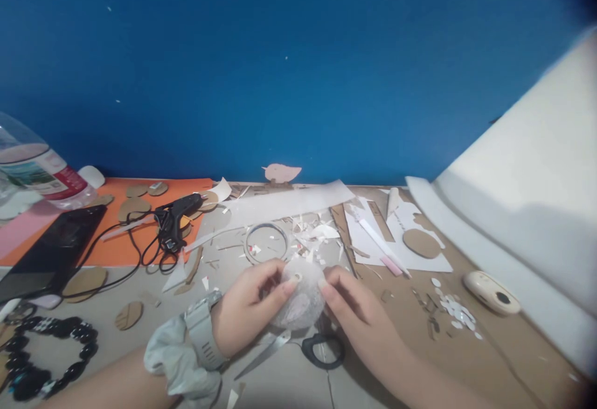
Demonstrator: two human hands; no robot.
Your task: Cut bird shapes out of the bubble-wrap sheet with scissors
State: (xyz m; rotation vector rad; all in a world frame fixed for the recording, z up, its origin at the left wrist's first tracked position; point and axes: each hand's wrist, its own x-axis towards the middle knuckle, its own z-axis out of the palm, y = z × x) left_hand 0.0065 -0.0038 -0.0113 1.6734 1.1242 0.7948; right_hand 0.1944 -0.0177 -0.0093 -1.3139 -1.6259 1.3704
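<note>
At the centre, a round, translucent whitish piece (305, 303) with a mottled surface is held between both hands. My left hand (259, 300) grips its left edge, the thumb lying by a small white disc (296, 277) on its upper part. On the opposite edge, my right hand (354, 309) pinches the same piece between thumb and fingers. What the piece is made of is unclear. Just below it lie scissors with a black handle (321, 352), partly hidden by the hands. Behind the left hand is a clear ring (247, 244), perhaps a tape roll.
Left: a black glue gun (175, 219) with its cord, orange paper (186, 186), a phone (56, 241), a bottle (41, 173) and a black bead bracelet (86, 352). Right: white paper (431, 263), a cardboard oval (422, 243), small white discs (457, 311) and a cream oval case (492, 292).
</note>
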